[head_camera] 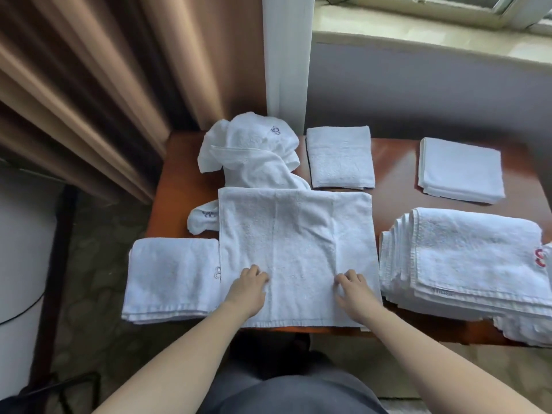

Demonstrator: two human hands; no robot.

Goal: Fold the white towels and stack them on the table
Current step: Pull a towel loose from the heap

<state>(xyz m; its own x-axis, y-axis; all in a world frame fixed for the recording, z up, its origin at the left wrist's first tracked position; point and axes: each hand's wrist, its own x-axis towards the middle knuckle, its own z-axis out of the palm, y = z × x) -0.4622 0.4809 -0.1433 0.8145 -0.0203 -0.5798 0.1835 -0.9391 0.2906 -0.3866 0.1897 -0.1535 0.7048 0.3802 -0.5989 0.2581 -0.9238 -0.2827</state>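
A white towel (295, 249) lies spread flat on the brown table (391, 162), its near edge at the table's front. My left hand (249, 286) rests on its lower left part and my right hand (354, 291) on its lower right part, fingers bent onto the cloth. A folded towel (173, 279) lies to the left, partly over the table edge. A crumpled heap of unfolded towels (251, 150) sits behind. A tall stack of folded towels (466, 264) stands at the right. Two more folded towels lie at the back: one in the middle (340, 158), one at the right (461, 170).
Brown curtains (104, 85) hang at the left and a white curtain strip (286, 55) behind the table. A window sill (433, 28) runs along the back right. Dark cables (44, 294) lie on the floor at the left.
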